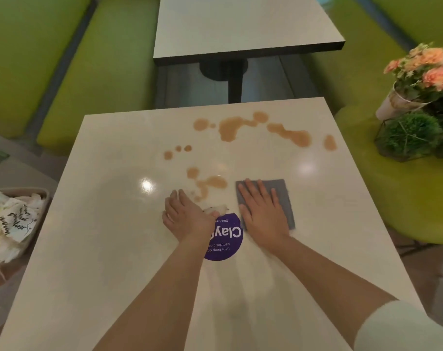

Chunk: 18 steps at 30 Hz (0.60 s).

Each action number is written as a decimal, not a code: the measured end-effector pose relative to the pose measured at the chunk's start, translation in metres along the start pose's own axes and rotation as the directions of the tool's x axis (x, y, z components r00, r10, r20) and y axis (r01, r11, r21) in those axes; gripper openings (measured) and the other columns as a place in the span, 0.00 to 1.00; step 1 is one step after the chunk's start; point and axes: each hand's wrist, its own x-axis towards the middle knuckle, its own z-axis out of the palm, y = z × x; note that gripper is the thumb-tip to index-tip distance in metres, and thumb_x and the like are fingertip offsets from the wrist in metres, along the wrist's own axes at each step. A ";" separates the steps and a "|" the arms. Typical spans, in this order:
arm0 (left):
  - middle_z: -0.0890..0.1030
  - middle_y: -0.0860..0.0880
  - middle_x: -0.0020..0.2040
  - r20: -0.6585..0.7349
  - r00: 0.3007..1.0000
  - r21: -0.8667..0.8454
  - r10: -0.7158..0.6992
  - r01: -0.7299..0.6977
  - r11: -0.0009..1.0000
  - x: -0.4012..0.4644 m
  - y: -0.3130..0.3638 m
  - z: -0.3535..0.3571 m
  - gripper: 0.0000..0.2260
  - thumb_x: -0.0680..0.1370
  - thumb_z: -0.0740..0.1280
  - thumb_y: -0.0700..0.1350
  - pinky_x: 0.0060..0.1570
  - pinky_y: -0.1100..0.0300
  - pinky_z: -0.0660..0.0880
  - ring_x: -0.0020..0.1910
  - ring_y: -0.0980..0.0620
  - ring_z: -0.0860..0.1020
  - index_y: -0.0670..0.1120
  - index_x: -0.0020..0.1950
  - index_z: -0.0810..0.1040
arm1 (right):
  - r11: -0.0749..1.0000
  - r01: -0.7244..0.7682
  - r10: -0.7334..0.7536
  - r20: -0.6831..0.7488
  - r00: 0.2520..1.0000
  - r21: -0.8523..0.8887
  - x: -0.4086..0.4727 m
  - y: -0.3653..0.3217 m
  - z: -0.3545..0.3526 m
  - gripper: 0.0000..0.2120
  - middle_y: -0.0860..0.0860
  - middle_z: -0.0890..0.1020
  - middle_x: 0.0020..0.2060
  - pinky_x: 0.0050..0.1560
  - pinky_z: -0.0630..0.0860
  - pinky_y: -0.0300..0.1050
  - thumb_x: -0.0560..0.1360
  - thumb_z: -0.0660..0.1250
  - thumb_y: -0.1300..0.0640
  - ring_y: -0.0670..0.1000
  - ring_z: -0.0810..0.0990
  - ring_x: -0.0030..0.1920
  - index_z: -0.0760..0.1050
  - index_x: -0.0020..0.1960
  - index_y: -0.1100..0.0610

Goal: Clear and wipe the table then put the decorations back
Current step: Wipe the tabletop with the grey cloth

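Observation:
A pale square table [109, 224] carries several brown spill patches [230, 127], most near its far edge and some near the middle. My right hand [262, 211] lies flat with straight fingers on a grey cloth [282, 196]. My left hand [187, 219] rests on the table beside it, with a small crumpled white scrap [219, 209] at its thumb side; whether it holds the scrap is unclear. A round purple sticker [229, 243] lies between my wrists, partly hidden by my left hand. The decorations, a pot of peach flowers [423, 69] and a green ball in a wire frame [409, 135], sit on the green seat at right.
A bin [44, 196] full of crumpled white paper stands left of the table. Green benches [98, 72] run along both sides. A second table [240, 26] stands beyond, on a dark pedestal.

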 end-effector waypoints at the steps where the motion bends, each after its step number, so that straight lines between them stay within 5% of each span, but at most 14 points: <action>1: 0.51 0.48 0.79 0.009 1.000 0.007 0.000 -0.001 1.000 0.003 -0.002 -0.001 0.49 0.69 0.73 0.63 0.75 0.48 0.47 0.79 0.47 0.47 0.45 0.79 0.50 | 0.996 0.090 -0.090 0.035 0.995 0.001 -0.003 0.000 0.000 0.29 0.41 0.46 0.79 0.76 0.34 0.50 0.80 0.36 0.43 0.45 0.39 0.78 0.45 0.80 0.46; 4: 0.48 0.47 0.80 0.083 0.996 0.031 -0.016 0.013 0.999 0.012 -0.004 -0.008 0.56 0.64 0.73 0.68 0.76 0.46 0.46 0.79 0.46 0.44 0.44 0.79 0.47 | 0.979 0.203 -0.201 0.069 0.977 -0.020 0.014 0.025 -0.009 0.25 0.40 0.45 0.78 0.76 0.34 0.48 0.83 0.41 0.45 0.43 0.39 0.77 0.44 0.80 0.44; 9: 0.47 0.46 0.80 0.158 0.987 0.015 -0.044 0.043 0.999 0.019 -0.005 -0.019 0.62 0.59 0.75 0.70 0.76 0.47 0.49 0.79 0.46 0.45 0.43 0.79 0.46 | 0.996 -0.080 0.080 -0.004 0.997 0.029 0.067 0.014 -0.012 0.25 0.44 0.46 0.79 0.76 0.35 0.52 0.84 0.45 0.48 0.48 0.40 0.78 0.45 0.80 0.47; 15: 0.49 0.47 0.80 0.137 0.990 0.049 -0.029 0.023 0.999 0.019 -0.006 -0.021 0.61 0.60 0.75 0.69 0.76 0.50 0.52 0.79 0.47 0.47 0.44 0.79 0.47 | 0.956 0.289 -0.292 0.071 0.954 0.058 0.069 -0.009 -0.005 0.24 0.42 0.51 0.79 0.76 0.36 0.49 0.84 0.47 0.49 0.46 0.44 0.78 0.51 0.79 0.45; 18: 0.50 0.48 0.80 0.142 0.989 0.062 -0.030 0.021 0.998 0.020 -0.008 -0.021 0.60 0.59 0.75 0.70 0.75 0.49 0.54 0.79 0.47 0.47 0.45 0.79 0.48 | 0.978 0.203 -0.207 0.063 0.976 0.053 0.094 0.018 -0.014 0.23 0.42 0.50 0.79 0.77 0.38 0.50 0.84 0.47 0.50 0.45 0.44 0.78 0.51 0.79 0.45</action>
